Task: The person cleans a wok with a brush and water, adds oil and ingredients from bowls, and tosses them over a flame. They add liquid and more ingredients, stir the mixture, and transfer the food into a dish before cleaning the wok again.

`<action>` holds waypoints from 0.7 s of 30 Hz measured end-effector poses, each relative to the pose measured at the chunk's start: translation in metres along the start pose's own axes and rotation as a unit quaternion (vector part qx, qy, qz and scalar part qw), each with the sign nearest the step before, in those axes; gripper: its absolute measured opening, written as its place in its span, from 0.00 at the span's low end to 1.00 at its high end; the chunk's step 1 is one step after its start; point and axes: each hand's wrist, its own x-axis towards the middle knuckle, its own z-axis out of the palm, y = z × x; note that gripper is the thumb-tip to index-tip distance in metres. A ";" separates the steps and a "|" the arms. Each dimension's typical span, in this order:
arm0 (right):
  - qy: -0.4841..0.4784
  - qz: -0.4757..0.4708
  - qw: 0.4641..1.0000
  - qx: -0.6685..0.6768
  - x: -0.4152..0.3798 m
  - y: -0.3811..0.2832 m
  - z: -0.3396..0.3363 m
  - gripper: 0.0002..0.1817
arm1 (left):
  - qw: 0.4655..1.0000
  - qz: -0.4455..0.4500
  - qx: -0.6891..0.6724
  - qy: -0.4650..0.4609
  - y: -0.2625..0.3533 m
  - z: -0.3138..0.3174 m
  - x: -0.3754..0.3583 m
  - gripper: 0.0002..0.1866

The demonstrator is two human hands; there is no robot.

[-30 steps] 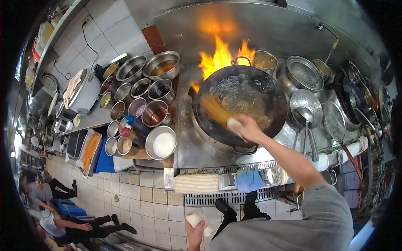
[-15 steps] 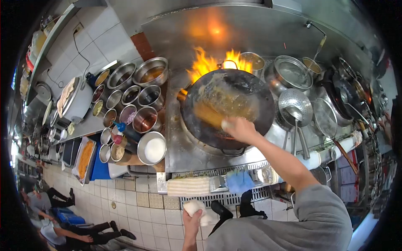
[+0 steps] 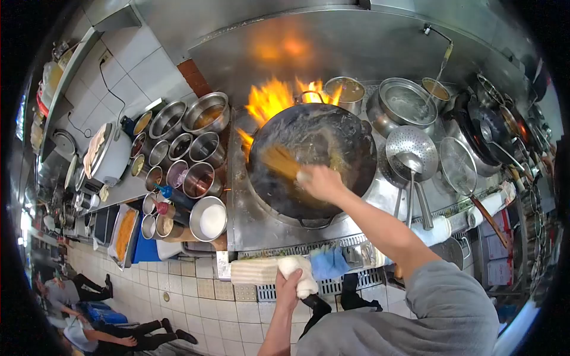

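A large dark wok (image 3: pixel 350 142) sits on the stove, wet and steaming inside, with tall flames (image 3: pixel 270 104) behind its rear left rim. My right hand (image 3: pixel 322 184) is closed round the end of a bamboo brush (image 3: pixel 279 162), whose bristles lie over the wok's left half. Below the stove's front edge, my left hand (image 3: pixel 287 291) grips a bunched white cloth (image 3: pixel 298 274). That cloth is beside a striped towel (image 3: pixel 255 272) and a blue cloth (image 3: pixel 328 263) on the front rail.
Metal bowls of ingredients (image 3: pixel 205 113) crowd the left counter. A perforated ladle (image 3: pixel 411 145), a wire strainer (image 3: pixel 458 163) and a pot of water (image 3: pixel 407 102) stand right of the wok. Two people (image 3: pixel 119 338) sit at the lower left.
The brush has swung to the wok's left side with my right hand. My left hand has raised the white cloth to the front rail. The camera view has shifted slightly.
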 end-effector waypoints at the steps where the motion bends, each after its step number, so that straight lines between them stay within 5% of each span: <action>1: -0.038 -0.021 0.998 -0.039 -0.027 -0.008 -0.021 0.19 | 1.000 0.018 -0.006 0.000 -0.001 -0.001 -0.002 0.23; 4: -0.168 0.061 0.953 -0.245 -0.046 0.033 -0.068 0.19 | 0.998 0.051 0.002 0.022 -0.007 -0.021 -0.024 0.23; 7: 0.016 0.113 0.961 -0.252 0.009 0.086 -0.110 0.16 | 0.996 0.057 0.012 0.065 -0.011 -0.033 -0.046 0.22; 9: 0.117 0.111 0.980 -0.119 0.057 0.083 -0.101 0.19 | 0.998 0.032 0.005 0.061 -0.024 -0.037 -0.048 0.22; 11: 0.003 0.245 0.963 0.116 0.075 0.038 -0.069 0.22 | 0.999 0.023 0.008 0.048 -0.026 -0.028 -0.040 0.22; 13: 0.006 0.195 0.944 0.265 0.061 0.021 -0.004 0.24 | 0.999 0.009 0.009 0.035 -0.022 -0.015 -0.036 0.22; 19: -0.205 0.022 0.968 0.144 -0.044 0.013 -0.056 0.26 | 0.997 0.035 -0.034 0.063 -0.009 -0.023 -0.045 0.21; 21: -0.286 0.105 0.928 0.216 -0.048 0.023 -0.097 0.24 | 0.995 0.037 -0.043 0.080 -0.009 -0.036 -0.059 0.21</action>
